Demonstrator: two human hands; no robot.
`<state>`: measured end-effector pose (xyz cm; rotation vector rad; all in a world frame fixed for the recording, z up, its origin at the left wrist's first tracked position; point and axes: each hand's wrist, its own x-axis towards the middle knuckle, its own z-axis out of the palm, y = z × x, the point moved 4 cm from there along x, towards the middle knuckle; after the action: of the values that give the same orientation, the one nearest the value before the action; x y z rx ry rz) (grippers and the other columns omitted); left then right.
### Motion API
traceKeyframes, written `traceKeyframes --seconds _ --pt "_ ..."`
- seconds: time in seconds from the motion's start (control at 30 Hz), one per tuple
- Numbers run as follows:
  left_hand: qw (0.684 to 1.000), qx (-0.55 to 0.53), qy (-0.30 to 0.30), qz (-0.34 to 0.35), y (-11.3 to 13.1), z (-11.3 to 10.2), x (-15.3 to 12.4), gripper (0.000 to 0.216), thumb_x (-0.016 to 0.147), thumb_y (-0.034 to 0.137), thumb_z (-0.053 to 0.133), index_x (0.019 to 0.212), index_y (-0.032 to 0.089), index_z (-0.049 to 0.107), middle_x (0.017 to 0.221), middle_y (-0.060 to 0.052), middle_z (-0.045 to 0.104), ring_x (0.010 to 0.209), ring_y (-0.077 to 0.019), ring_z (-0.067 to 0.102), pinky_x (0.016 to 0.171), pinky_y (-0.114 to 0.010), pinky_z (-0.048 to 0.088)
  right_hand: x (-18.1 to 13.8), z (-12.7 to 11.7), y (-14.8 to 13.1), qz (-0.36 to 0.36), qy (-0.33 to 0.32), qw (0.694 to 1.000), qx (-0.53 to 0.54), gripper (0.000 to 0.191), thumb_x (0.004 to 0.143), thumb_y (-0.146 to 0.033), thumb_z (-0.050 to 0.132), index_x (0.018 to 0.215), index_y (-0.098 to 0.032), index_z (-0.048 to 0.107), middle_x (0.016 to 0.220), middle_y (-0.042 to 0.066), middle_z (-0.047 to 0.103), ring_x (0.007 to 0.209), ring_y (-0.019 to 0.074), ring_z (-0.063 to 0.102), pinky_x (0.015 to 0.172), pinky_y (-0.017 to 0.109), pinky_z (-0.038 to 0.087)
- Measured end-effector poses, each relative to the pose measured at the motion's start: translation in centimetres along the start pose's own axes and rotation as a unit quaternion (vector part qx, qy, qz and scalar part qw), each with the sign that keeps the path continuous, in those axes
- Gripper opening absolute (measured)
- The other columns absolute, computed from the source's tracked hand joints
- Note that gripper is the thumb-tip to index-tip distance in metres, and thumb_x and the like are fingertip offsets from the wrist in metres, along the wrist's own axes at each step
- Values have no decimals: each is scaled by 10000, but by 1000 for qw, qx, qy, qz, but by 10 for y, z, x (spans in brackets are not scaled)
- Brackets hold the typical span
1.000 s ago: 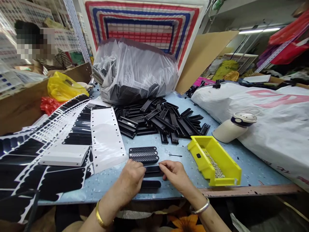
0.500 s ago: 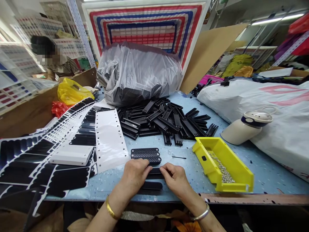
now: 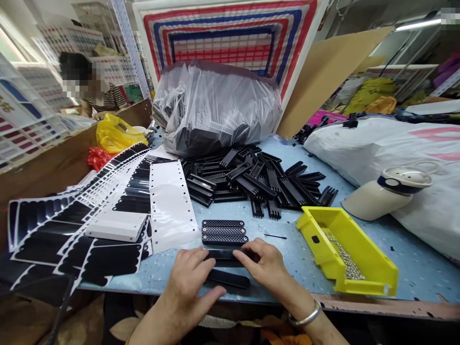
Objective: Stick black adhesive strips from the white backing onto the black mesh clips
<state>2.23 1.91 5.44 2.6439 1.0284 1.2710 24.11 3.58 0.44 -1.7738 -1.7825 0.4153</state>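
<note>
Item 1: black strip (image 3: 223,254), lying crosswise on the blue speckled table (image 3: 285,224), between the 2 hands and under their fingers.
Item 2: left hand (image 3: 189,280), open, its fingers spreading and their tips resting at the strip's left end; its thumb is pointing away from the fingers, toward the right.
Item 3: right hand (image 3: 264,261), half curled, its thumb and fingers touching the strip's right end; whether it is gripping or only pressing, the view is leaving impossible to tell. A silver bangle (image 3: 305,315) is circling the wrist.
Item 4: second black strip (image 3: 230,279), lying nearer the table's front edge, just beside the left hand.
Item 5: patterned black bars (image 3: 223,232), 3 in number, lying side by side just beyond item 1.
Item 6: small thin black tool (image 3: 275,236), lying to the right of the bars.
Item 7: yellow bin (image 3: 370,286), standing on the right and holding small metal parts (image 3: 348,264).
Item 8: cream bottle (image 3: 377,197), leaning beside a white sack (image 3: 402,143).
Item 9: pile of black pieces (image 3: 253,184), lying in front of a filled translucent bag (image 3: 223,103).
Item 10: white box (image 3: 117,227), resting on sheets of black shapes (image 3: 111,261), left.
</note>
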Motion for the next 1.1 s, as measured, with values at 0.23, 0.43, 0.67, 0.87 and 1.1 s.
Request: traceKeyframes --seconds 0.23,0.43,0.67,0.87,1.1 --pt "1000 25 12 0 -23 22 -26 137 934 266 571 954 171 667 990 -164 760 765 -268 731 637 -404 566 12 17 -5 -25 2 995 -95 531 827 -654 599 534 -212 573 585 9 581 529 148 559 534 256 365" --pt "999 -11 -8 -48 -24 23 -24 135 867 310 667 918 187 689 1003 -159 764 791 -284 735 683 -430 584 16 15 -4 -51 -20 993 -104 687 987 -616 293 488 -220 551 555 29 592 513 144 546 537 269 350" --pt "966 -55 -3 -251 -46 26 -27 192 905 243 530 886 187 713 723 -56 747 628 -192 699 597 -284 536 14 3 -20 -66 -30 990 -122 585 982 -578 397 636 -224 708 652 50 663 624 178 614 620 288 389" --pt "974 -31 -77 -211 -42 44 -17 255 858 166 507 700 205 703 663 -51 705 655 -215 676 630 -317 478 21 25 -43 -43 -75 982 -165 445 856 -601 619 659 -213 709 694 57 696 662 204 644 599 286 376" --pt "965 -52 -68 -246 -38 44 -17 257 903 209 488 851 217 740 731 -61 707 717 -222 668 679 -333 460 26 32 -44 -60 -121 979 -150 491 919 -566 531 615 -209 677 648 44 683 600 171 599 555 274 334"
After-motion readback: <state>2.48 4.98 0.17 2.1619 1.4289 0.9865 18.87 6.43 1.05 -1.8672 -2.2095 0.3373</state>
